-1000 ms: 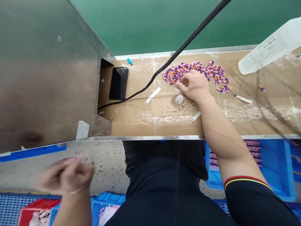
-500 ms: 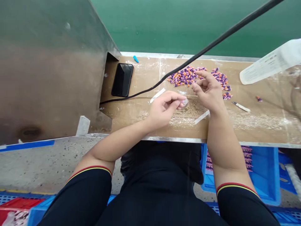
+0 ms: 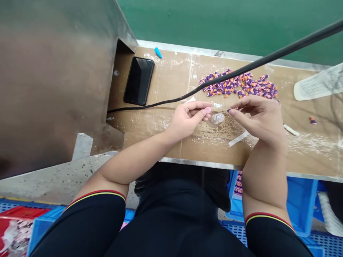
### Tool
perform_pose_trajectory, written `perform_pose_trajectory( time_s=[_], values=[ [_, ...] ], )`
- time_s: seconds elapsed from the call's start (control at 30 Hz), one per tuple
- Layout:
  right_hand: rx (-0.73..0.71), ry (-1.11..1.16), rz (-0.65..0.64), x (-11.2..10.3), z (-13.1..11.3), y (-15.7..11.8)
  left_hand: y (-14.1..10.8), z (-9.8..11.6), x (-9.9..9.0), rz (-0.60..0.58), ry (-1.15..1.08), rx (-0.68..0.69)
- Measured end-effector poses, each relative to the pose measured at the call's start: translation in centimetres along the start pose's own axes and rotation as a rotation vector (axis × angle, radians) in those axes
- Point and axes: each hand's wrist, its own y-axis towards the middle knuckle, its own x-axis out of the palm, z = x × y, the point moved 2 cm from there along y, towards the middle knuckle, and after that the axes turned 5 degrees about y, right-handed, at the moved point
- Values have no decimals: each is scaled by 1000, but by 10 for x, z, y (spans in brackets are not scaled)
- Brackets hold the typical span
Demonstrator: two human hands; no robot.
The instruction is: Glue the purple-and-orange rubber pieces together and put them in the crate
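Little clear bottle (image 3: 217, 118) on the cardboard bench top (image 3: 150, 125), right between the two hands, no contact visible with either. Left hand (image 3: 186, 119) just left of the bottle, thumb and fingertips pinched narrow on a small pink piece (image 3: 207, 110). Right hand (image 3: 258, 121) just right of the bottle, thumb and index finger pinched tight too, with a tiny purple piece (image 3: 229, 111) at the tips and the other fingers loosely spread. Big scatter of purple and orange pieces (image 3: 237, 85) straight past the bottle, black cable (image 3: 268, 60) hanging across the view above it. Phone (image 3: 138, 81) well left of the bottle, screen up, little blue cone (image 3: 158, 52) beyond that. Paper sheet (image 3: 318, 85) well off to the right, one stray piece (image 3: 312, 120) near it. White tape strip (image 3: 238, 139) just in front of the bottle. Blue crate (image 3: 301, 205) below the bench edge, down past the right arm.
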Motion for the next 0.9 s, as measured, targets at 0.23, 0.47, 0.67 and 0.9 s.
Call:
perform_pose_trajectory(
  time_s=[0.23,0.47,0.67,0.9],
  values=[
    [-172,-168,-172,1,-13,-1,1,5,-2,44,-5,14],
    [-273,-254,-172,2,-10,-4,-1,7,4,70,-218,-100],
    [-312,-261,-154,3,-9,-4,-2,4,4,36,-241,-146],
    [-301,-262,-140,6,-11,-3,0,3,4,28,-230,-98]
  ],
)
